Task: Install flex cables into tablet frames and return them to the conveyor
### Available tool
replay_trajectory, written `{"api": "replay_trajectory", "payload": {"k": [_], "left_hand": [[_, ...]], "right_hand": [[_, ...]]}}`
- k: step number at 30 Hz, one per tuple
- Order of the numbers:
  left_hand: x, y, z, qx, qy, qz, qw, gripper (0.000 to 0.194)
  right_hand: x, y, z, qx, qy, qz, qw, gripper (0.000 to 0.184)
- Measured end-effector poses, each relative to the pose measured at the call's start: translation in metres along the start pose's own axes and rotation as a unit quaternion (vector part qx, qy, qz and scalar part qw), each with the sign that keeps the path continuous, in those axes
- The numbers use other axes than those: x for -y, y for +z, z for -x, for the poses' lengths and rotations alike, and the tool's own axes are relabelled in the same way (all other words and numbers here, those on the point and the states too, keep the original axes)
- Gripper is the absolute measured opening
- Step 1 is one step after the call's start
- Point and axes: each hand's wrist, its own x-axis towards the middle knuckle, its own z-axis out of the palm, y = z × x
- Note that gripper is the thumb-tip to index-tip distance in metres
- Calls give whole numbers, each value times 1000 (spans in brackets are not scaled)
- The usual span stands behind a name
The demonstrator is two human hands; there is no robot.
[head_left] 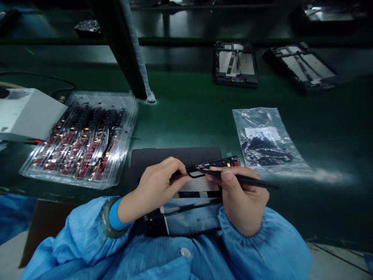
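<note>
Between thumb and fingers, my left hand (163, 181) pinches a thin black cable (196, 175). My right hand (243, 198) grips black tweezers (247, 179), whose tips point left toward the cable beside a small circuit board (220, 162). The board lies along my right fingers; whether they also support it I cannot tell. Beneath both hands is an opened tablet-like device (192, 217) with pale battery panels and a dark cable strip across them. A dark flat panel (175, 157) extends behind my left hand.
To the left, a clear plastic tray (128, 128) holds several rows of small boards with black cables, beside a white box (32, 112). A plastic bag (262, 116) of small black parts lies right. Two opened devices (244, 64) sit farther back, and a dark post (122, 46) stands behind the tray.
</note>
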Motion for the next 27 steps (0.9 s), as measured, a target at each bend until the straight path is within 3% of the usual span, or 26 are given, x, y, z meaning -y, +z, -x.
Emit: {"api": "replay_trajectory", "payload": {"k": [3, 13, 19, 27], "left_hand": [[0, 1, -2, -9, -39, 2, 999, 22], [-3, -5, -2, 30, 29, 34, 999, 19], [-4, -7, -6, 77, 13, -8, 997, 21], [-3, 0, -9, 52, 63, -88, 993, 25]], "right_hand": [[4, 2, -2, 2, 6, -34, 999, 11], [7, 5, -12, 12, 14, -114, 993, 13], [7, 5, -12, 17, 6, -119, 993, 16], [8, 4, -12, 22, 5, -123, 992, 16]]}}
